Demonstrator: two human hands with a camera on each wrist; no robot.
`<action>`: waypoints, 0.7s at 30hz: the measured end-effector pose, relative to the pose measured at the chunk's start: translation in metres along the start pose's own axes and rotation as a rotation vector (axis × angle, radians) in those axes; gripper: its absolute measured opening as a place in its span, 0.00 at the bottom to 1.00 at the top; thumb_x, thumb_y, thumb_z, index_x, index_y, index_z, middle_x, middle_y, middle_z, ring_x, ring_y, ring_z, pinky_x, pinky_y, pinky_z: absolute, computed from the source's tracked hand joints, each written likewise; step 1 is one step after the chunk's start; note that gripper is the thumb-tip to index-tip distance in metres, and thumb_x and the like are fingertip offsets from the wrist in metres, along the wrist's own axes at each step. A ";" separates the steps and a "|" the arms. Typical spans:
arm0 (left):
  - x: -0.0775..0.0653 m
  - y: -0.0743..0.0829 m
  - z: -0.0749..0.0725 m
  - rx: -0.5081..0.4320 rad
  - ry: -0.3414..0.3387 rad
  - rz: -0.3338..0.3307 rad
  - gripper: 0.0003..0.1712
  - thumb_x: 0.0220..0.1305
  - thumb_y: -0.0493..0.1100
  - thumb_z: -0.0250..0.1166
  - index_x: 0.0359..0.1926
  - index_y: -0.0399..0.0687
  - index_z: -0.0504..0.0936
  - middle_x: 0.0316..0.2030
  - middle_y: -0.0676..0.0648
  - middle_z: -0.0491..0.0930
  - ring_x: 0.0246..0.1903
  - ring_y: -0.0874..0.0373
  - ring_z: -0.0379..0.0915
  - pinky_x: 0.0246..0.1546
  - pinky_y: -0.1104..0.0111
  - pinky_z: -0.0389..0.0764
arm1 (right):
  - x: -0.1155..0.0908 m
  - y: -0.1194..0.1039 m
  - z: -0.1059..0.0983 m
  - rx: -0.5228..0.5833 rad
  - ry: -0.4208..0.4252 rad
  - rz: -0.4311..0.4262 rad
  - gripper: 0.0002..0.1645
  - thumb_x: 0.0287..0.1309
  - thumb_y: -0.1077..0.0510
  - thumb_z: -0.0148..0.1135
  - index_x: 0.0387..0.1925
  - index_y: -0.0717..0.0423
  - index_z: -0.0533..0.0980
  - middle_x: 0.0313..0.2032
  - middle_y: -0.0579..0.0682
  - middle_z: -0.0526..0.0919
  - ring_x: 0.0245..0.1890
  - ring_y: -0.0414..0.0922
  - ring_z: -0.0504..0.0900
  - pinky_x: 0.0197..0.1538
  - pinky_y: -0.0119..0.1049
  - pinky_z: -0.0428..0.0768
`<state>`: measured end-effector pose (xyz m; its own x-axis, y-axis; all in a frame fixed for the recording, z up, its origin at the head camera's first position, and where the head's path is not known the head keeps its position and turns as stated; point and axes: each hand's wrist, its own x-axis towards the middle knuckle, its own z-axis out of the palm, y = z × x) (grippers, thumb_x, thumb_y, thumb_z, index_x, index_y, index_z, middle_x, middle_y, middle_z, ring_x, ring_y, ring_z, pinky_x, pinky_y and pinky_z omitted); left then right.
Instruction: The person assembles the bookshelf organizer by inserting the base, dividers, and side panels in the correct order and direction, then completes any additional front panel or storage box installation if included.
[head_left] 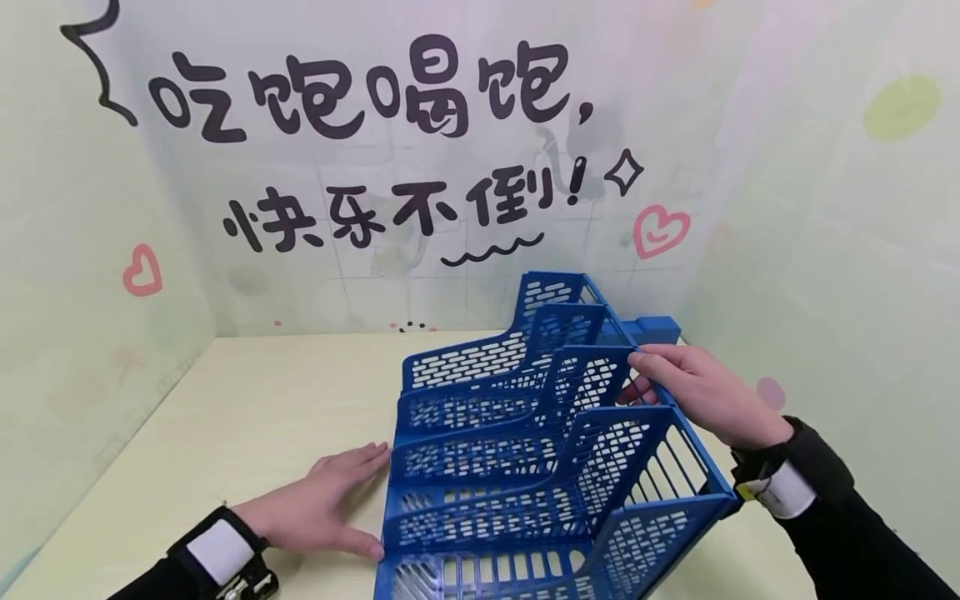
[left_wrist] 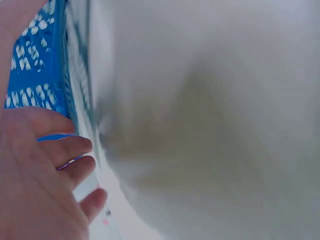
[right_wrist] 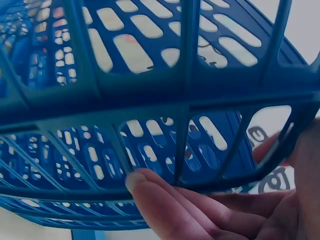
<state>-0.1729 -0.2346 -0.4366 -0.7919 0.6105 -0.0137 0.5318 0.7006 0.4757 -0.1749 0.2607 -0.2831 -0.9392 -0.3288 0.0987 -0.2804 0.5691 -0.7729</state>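
Note:
A blue plastic file rack (head_left: pixel 525 454) with slotted walls and several compartments stands on the table, its open fronts facing left. My left hand (head_left: pixel 315 510) rests at its left edge, thumb and fingertips against the rim and fingers mostly straight. The left wrist view shows this hand (left_wrist: pixel 45 170) with loosely bent fingers beside the rack's lattice (left_wrist: pixel 35 65). On the far right side, my right hand (head_left: pixel 708 392) grips the upper back edge, thumb outside and fingers reaching inside. In the right wrist view, fingers (right_wrist: pixel 170 207) curl round a bar of the rack (right_wrist: pixel 150 97).
Behind the rack at the right lies a blue boxy piece (head_left: pixel 652 328); whether it joins the rack I cannot tell. A pale table (head_left: pixel 247 408) extends to the left. Printed cloth walls (head_left: pixel 465 225) with black lettering enclose the back and sides.

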 end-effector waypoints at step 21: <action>0.021 0.010 -0.051 -0.686 0.388 -0.028 0.41 0.91 0.47 0.45 0.89 0.38 0.37 0.79 0.25 0.64 0.74 0.28 0.70 0.63 0.65 0.85 | -0.036 0.076 0.117 0.465 -0.060 0.336 0.34 0.87 0.42 0.51 0.67 0.71 0.73 0.44 0.56 0.87 0.33 0.46 0.89 0.34 0.38 0.89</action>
<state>-0.1997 -0.2334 -0.3874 -0.9175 0.3350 0.2145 0.3066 0.2518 0.9179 -0.1390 0.2277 -0.4189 -0.9451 -0.2366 -0.2254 0.1611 0.2629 -0.9513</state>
